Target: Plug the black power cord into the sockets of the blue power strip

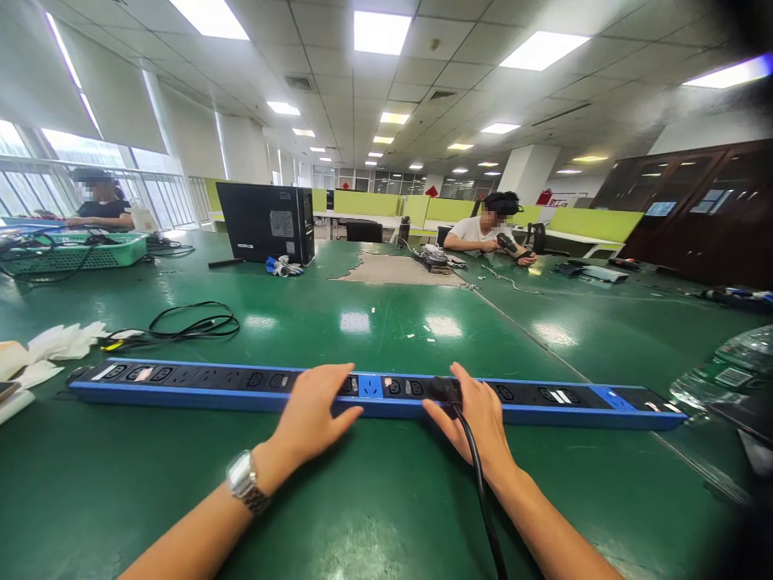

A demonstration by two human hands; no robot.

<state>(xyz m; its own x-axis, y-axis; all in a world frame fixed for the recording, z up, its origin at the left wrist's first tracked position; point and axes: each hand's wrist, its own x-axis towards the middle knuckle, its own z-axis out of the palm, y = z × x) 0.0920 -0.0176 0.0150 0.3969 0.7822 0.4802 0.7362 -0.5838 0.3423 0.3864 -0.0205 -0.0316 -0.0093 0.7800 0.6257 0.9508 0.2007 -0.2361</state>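
A long blue-edged power strip (531, 415) with black sockets and a few blue ones lies across the green table in front of me. My left hand (314, 407) is at the strip left of its middle, thumb and fingers spread, holding nothing. Further right, my right hand (477, 411) has its thumb and fingers on either side of a black plug (445, 391) at one of the sockets. Whether the plug is fully seated I cannot tell. Its thick black cord (480, 475) runs down past my right wrist toward me.
Behind the strip's left part lies a coiled black cable (202, 326), with crumpled tissues (66, 342) beside it. A clear plastic bottle (730, 370) is at the right end. Farther back are a black computer case (259, 225), a green basket (114, 254) and two people.
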